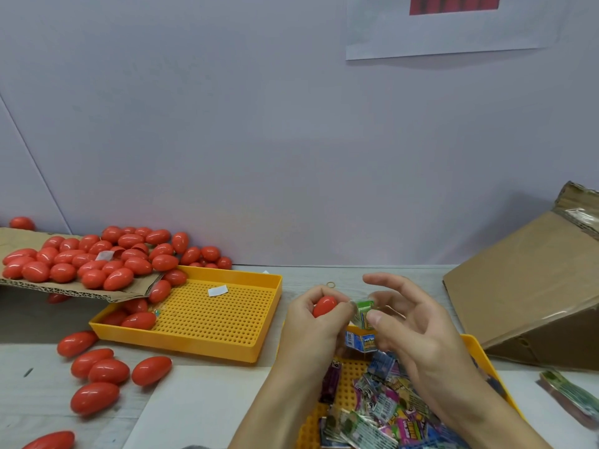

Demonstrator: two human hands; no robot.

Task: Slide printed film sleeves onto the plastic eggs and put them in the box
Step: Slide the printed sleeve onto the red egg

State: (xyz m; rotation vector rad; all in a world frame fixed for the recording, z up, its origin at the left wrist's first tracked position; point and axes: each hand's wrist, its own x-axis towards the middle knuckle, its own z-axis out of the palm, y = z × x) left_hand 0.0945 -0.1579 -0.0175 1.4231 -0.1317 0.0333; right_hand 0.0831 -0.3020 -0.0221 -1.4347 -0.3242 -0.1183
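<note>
My left hand [316, 322] grips a red plastic egg [324, 305] above the table's middle. Just right of it, my right hand [411, 322] pinches a green printed film sleeve [365, 311] between thumb and a finger, its other fingers spread. The sleeve's open end sits close to the egg's tip; whether they touch is unclear. Below my hands, a yellow tray [476, 346] holds a heap of printed sleeves [379, 406]. A cardboard box [531, 286] lies tilted at the right.
A second yellow perforated tray [227, 315] sits left of my hands with a few red eggs. A cardboard flap [81, 291] carries a pile of red eggs [97, 254]. Loose eggs [107, 371] lie at the front left. A sleeve bundle [573, 400] lies far right.
</note>
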